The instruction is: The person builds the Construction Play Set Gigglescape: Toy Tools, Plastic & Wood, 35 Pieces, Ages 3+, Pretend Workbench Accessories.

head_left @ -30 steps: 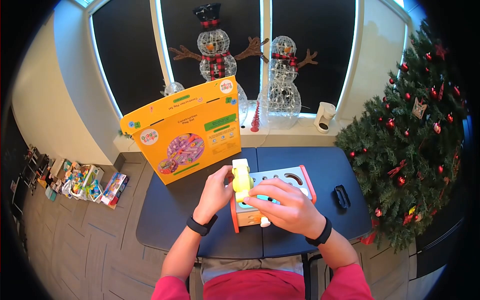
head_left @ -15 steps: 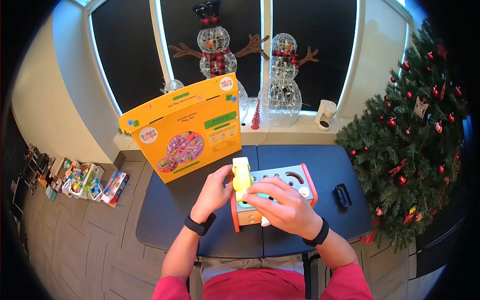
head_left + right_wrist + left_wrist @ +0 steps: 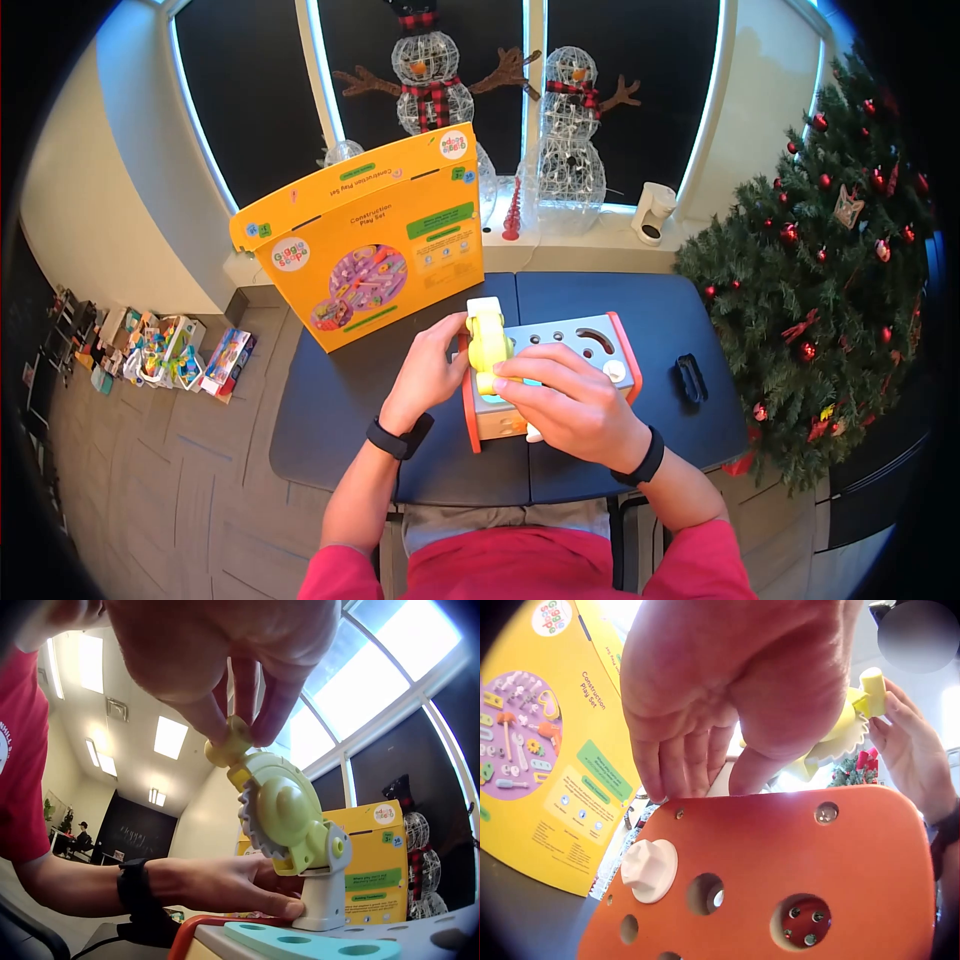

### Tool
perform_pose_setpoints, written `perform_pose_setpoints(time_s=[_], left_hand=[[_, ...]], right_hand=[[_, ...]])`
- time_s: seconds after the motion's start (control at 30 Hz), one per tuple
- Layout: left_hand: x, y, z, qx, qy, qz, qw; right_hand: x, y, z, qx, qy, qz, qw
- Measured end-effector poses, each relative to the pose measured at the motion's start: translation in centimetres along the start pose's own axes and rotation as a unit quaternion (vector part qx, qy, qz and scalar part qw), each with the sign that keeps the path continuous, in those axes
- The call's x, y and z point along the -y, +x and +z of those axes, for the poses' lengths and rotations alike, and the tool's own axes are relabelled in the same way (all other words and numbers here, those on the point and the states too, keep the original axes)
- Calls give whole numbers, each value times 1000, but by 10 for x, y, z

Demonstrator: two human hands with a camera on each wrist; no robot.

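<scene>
A yellow-green toy saw (image 3: 281, 806) with a grey toothed disc is hinged on a white post (image 3: 322, 901), which stands on the toy bench's top. My right hand (image 3: 585, 405) pinches the knob (image 3: 229, 742) at the saw's near end between thumb and fingertips. At the bench's left edge is my left hand (image 3: 428, 372); in the right wrist view its thumb lies against the base of the post. The left wrist view shows its fingers over the top of the orange side panel (image 3: 735, 847), partly hidden behind it.
A yellow box (image 3: 375, 250) stands at the table's back left. A black object (image 3: 689, 379) lies right of the bench on the dark table (image 3: 330, 420). White knobs sit on the bench (image 3: 614, 371) and its side panel (image 3: 649, 871). A decorated tree stands at right.
The head view has tilted slightly, so the table and box appear higher. Both hands keep their places at the saw and post, with no clear movement of the saw.
</scene>
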State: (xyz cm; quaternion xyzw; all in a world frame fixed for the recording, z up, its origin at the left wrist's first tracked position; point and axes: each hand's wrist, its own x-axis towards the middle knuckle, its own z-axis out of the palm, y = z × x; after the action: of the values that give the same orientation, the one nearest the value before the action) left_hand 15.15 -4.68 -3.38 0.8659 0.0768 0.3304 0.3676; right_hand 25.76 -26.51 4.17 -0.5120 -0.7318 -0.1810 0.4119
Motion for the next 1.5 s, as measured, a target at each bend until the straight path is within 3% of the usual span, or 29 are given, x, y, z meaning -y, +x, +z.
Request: perform_pose_setpoints(time_s=[0.23,0.33,0.47,0.73,0.97,1.3,1.4,1.43,1.5], left_hand=[[-7,-1,-2,-3,15,0,1000],[-5,-2,-1,-2,16,-3,1000],[-9,-2,-2,-3,15,-6,1000],[-6,-1,1,-9,20,-2,1000],[-9,1,-1,3,-2,-25,1000],[1,8,3,-9,13,-32,999],[-1,8,2,-3,13,-34,999],[-1,7,1,0,10,-35,999],[0,3,2,2,-3,-33,999]], right_hand=[[4,-22,7,22,22,-1,1000],[4,-38,14,85,1,9,996],[3,-43,18,98,-2,8,995],[2,-10,1,3,5,-13,1000],[-6,1,-2,-20,-7,-19,1000],[-25,-25,-70,-79,-94,99,988],[-41,-51,-88,-84,-173,203,960],[-47,-62,-94,-86,-175,203,960],[-62,-87,-106,-42,-226,280,932]])
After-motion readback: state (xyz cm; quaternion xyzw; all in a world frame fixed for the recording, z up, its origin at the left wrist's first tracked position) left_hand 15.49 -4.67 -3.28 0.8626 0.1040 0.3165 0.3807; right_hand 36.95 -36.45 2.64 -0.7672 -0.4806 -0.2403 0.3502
